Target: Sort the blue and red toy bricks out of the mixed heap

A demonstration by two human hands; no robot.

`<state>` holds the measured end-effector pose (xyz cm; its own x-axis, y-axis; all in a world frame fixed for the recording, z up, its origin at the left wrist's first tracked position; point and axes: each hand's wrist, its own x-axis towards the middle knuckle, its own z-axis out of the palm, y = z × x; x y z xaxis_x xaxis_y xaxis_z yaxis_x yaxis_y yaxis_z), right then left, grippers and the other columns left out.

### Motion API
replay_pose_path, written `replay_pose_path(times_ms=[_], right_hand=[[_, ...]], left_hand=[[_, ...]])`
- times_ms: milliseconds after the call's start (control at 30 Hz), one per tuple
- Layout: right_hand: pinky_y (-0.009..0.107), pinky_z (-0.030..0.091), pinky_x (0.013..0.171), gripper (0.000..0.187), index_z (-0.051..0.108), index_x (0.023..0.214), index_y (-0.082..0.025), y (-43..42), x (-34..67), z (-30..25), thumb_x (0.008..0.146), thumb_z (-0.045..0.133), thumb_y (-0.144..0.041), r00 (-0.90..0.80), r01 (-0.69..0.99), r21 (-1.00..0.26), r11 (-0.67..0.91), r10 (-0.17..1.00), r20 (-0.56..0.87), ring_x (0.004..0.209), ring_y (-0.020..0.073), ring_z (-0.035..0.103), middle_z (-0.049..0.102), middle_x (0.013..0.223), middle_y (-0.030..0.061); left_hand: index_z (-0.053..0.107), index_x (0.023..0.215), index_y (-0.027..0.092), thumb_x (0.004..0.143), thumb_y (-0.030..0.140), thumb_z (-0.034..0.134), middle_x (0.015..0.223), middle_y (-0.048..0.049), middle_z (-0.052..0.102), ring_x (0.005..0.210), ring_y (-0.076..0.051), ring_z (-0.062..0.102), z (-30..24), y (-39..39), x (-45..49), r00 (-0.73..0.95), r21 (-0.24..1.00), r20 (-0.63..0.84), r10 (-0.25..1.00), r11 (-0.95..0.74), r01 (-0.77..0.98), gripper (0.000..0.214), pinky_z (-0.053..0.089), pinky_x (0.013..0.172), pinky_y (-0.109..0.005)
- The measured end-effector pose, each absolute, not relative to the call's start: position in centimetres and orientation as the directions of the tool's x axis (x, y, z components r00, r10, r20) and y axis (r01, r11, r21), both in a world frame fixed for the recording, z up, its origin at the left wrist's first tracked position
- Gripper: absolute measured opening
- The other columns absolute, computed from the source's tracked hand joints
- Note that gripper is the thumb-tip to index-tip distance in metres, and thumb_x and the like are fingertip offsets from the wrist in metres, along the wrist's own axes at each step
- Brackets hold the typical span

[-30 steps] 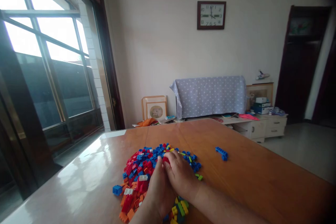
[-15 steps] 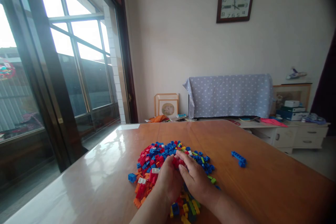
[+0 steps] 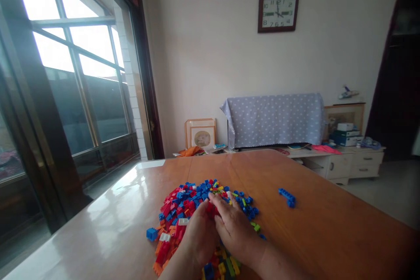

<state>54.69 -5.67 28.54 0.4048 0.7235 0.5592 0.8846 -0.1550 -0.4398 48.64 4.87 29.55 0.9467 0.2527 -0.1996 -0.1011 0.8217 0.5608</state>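
Now pinching a small red brick [image 3: 211, 209] between the fingertips of left hand [image 3: 197, 238] and right hand [image 3: 235, 229], both pressed together just over the near side of the brick pile [image 3: 187, 199]. Better to keep the studs lined up and press straight, judging from this grip. Spread loose on the table [image 3: 328, 227], with a blue joined piece [image 3: 286, 197] well apart to the right. Far behind, stacked boxes [image 3: 348, 133] on a white cabinet [image 3: 341, 164], contents not to be seen.

Glossy wooden table [image 3: 328, 236]: heap of coloured bricks [image 3: 183, 201]; blue brick strip [image 3: 287, 197] apart, right.
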Motion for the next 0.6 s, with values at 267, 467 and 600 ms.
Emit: replay_pose_path(times_ms=[267,467,600], right_hand=[[0.059,0.011,0.125,0.060,0.033,0.156,-0.016,-5.9,54.6,29.0,0.097,0.044,-0.019,0.454,0.867,-0.441,-0.233,0.732,0.508,0.150,0.0279,0.030,0.044,0.156,0.0121],[0.057,0.018,0.125,0.062,0.030,0.157,-0.015,-5.8,54.9,28.5,0.097,0.044,-0.019,0.422,0.888,-0.399,-0.229,0.750,0.508,0.149,0.0277,0.032,0.043,0.156,0.0124],[0.056,0.025,0.123,0.063,0.028,0.158,-0.018,-5.7,55.3,27.3,0.097,0.043,-0.018,0.381,0.917,-0.332,-0.222,0.734,0.562,0.150,0.0271,0.029,0.041,0.158,0.0113]], left_hand=[[0.064,0.116,0.010,0.092,0.020,0.058,0.098,-0.0102,0.075,0.092,-0.023,0.074,30.0,4.7,48.5,0.945,0.662,-0.230,0.233,0.749,-0.024,0.027,0.058,0.089,-0.033],[0.068,0.106,0.012,0.089,0.017,0.059,0.093,-0.0089,0.075,0.090,-0.021,0.073,29.9,5.0,48.6,0.940,0.711,-0.168,0.298,0.697,-0.094,0.020,0.056,0.089,-0.030],[0.070,0.098,0.013,0.083,0.020,0.066,0.090,-0.0084,0.074,0.086,-0.021,0.072,29.6,5.2,48.6,0.942,0.721,-0.088,0.325,0.673,-0.164,0.017,0.055,0.083,-0.029]])
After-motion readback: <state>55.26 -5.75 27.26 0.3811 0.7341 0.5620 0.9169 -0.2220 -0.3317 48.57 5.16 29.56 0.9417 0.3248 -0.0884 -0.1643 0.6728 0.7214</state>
